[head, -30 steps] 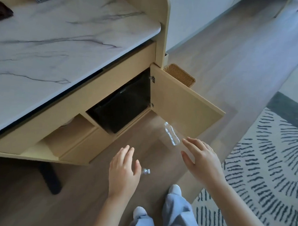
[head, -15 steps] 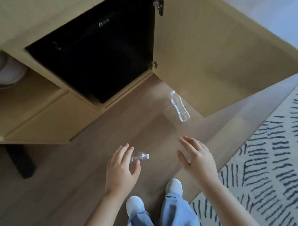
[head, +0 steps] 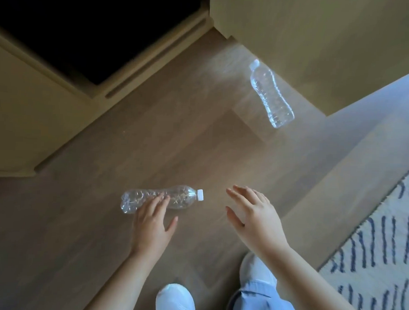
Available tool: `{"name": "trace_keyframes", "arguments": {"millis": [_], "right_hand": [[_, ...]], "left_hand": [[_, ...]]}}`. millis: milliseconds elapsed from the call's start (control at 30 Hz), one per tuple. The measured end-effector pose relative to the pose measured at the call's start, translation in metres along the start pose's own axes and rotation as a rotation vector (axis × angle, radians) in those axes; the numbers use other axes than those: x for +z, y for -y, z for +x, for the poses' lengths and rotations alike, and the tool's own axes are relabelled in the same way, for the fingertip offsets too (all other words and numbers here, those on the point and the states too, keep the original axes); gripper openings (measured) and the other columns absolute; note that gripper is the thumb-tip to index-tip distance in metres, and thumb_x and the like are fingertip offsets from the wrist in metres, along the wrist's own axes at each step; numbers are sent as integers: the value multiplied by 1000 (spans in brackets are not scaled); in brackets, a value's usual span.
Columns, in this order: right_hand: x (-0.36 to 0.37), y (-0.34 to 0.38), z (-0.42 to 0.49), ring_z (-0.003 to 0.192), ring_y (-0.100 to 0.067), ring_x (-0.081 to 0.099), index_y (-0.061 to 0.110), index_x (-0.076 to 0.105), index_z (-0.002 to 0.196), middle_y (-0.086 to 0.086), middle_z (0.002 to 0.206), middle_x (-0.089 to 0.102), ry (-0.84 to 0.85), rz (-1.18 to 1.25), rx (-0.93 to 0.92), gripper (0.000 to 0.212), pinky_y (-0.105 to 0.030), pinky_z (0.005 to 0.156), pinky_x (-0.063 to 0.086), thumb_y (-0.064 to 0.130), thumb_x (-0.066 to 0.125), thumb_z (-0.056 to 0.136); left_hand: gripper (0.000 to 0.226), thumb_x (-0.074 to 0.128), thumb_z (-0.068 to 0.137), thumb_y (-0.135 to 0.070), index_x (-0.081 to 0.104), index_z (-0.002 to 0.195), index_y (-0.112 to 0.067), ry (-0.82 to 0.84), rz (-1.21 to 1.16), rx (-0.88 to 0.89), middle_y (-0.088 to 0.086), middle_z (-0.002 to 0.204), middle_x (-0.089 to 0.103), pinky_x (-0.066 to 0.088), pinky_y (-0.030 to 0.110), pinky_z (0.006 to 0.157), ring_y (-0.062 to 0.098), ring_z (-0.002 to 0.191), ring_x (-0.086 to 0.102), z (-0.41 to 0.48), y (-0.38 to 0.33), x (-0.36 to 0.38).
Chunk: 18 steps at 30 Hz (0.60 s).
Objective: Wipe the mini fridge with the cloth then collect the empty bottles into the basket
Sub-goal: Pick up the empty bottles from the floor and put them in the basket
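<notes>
White socks (head: pixel 175 300) and blue trouser cuffs (head: pixel 261 300) sit at the bottom edge, with a striped rug (head: pixel 380 265) off to the right. Just beyond them the view has dropped much closer to the wood floor (head: pixel 80 243) than it was a second ago, and both hands have come down with it. The left hand (head: pixel 151 225) is spread, not yet closed; its fingertips now overlap the crumpled bottle (head: pixel 160 198), which lies on its side with its white cap pointing right, and they seem to touch it, where half a second ago they were only arriving. The right hand (head: pixel 254 217) hovers flat and empty just beyond the cap, touching nothing. Farther off, well apart from both hands, a second clear bottle (head: pixel 270 94) lies on the floor against the foot of the open cupboard door (head: pixel 318 43). Farthest, at top left, is the dark cupboard opening (head: pixel 87 23) where the fridge presumably stands. The basket has left the view. Judging by this, the bottle collection is just starting: neither bottle is lifted, and the near one looks about to be grasped first.
</notes>
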State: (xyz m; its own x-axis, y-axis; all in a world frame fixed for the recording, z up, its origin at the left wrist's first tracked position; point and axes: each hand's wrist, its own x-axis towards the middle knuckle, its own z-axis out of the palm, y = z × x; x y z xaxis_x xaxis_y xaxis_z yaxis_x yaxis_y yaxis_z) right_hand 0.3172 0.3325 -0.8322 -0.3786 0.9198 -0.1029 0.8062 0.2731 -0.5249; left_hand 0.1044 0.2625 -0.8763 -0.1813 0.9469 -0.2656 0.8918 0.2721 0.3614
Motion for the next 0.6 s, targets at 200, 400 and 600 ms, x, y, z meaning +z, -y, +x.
{"name": "trace_keyframes", "arguments": {"millis": [200,400,600], "right_hand": [[58,-36,0,102,-30,61,10,65,110,-8,111,65,40,23,13,37,-48,84,50,13,74,73],[85,-64,19,102,-31,61,9,65,109,-9,112,65,2,40,-5,36,-48,83,51,13,74,74],[93,-88,44,108,-30,59,11,65,113,-8,114,65,-32,49,2,39,-52,85,49,15,73,75]], "left_hand": [[63,82,62,-9,58,119,1,84,141,-18,22,124,56,37,57,95,44,117,48,15,42,52],[67,87,52,-7,61,114,2,40,198,45,22,111,63,45,59,84,44,103,58,34,67,74],[67,91,45,-14,66,107,-4,-66,69,-1,13,96,65,50,44,70,36,78,65,68,49,81]]}}
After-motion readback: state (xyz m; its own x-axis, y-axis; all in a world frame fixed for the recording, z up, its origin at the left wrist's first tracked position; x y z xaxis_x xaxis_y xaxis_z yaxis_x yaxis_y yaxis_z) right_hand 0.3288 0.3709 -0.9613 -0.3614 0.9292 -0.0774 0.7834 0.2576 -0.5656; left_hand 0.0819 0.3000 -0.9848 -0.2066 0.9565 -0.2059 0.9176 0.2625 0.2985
